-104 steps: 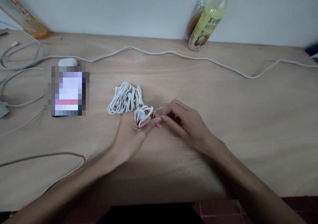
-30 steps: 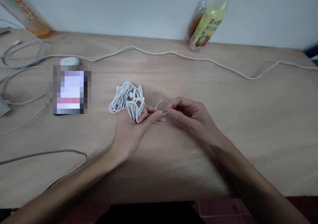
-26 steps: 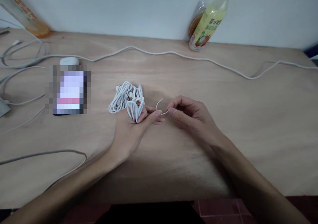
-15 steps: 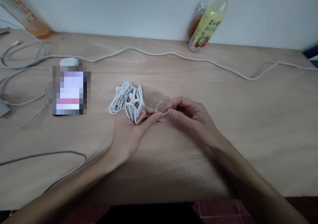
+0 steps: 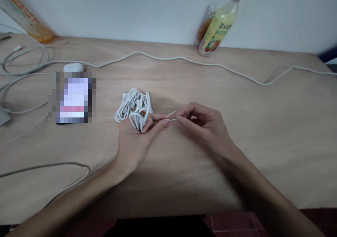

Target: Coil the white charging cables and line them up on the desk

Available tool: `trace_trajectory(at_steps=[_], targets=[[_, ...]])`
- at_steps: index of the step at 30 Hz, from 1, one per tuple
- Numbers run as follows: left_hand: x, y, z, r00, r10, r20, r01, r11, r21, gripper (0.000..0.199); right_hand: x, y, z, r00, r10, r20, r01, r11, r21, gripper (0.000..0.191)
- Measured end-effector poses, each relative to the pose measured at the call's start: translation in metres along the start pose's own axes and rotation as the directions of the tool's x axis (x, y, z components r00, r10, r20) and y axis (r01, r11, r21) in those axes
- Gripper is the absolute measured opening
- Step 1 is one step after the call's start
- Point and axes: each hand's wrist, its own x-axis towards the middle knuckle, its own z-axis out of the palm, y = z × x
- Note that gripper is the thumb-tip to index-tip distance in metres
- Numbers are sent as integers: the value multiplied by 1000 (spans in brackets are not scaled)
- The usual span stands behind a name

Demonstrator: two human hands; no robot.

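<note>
My left hand [image 5: 134, 137] is closed, with a coiled white USB cable [image 5: 137, 121] hooked around its folded fingers. Its thumb and forefinger also pinch a thin white twist tie [image 5: 171, 114], whose free end bends upward to the right. Across a small gap, my right hand [image 5: 204, 124] pinches the other end of the tie between thumb and forefinger. Just beyond my left hand, a bundle of coiled white cables [image 5: 127, 103] lies on the table. Where the held coil and the bundle overlap, I cannot tell them fully apart.
A blurred-out phone [image 5: 75, 98] lies left, with a white earbud case [image 5: 73, 68] behind it. One long white cable [image 5: 181, 58] crosses the wooden table [image 5: 276, 131]. Bottles [image 5: 219, 28] lean at the wall, one [image 5: 39, 32] far left. More cables [image 5: 23, 54] tangle at left.
The twist tie's free end has swung from upright to slanting right. The coil on my left hand has turned slightly, showing more of its metal plug. Both hands keep nearly the same place.
</note>
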Motion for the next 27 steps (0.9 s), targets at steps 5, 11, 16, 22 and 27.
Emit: trace_trajectory(at_steps=[5, 11, 16, 22, 27], targets=[[0, 0, 0, 1000, -3, -3, 3, 997, -74, 52, -1, 0, 2, 994, -71, -88, 67, 996, -55, 8], [1, -2, 0, 1000, -17, -14, 16, 998, -68, 50, 1, 2, -1, 992, -39, -119, 42, 999, 23, 3], [0, -1, 0, 996, -34, 80, 40, 996, -74, 51, 3, 3, -2, 997, -6, -80, 14, 995, 100, 2], [0, 1, -1, 982, -59, 181, 66, 997, -37, 53, 1, 3, 0, 999, 22, -30, -16, 980, 198, 8], [-1, -2, -1, 980, -33, 196, 32, 999, 8, 54, 0, 2, 1, 998, 58, 16, -60, 979, 195, 6]])
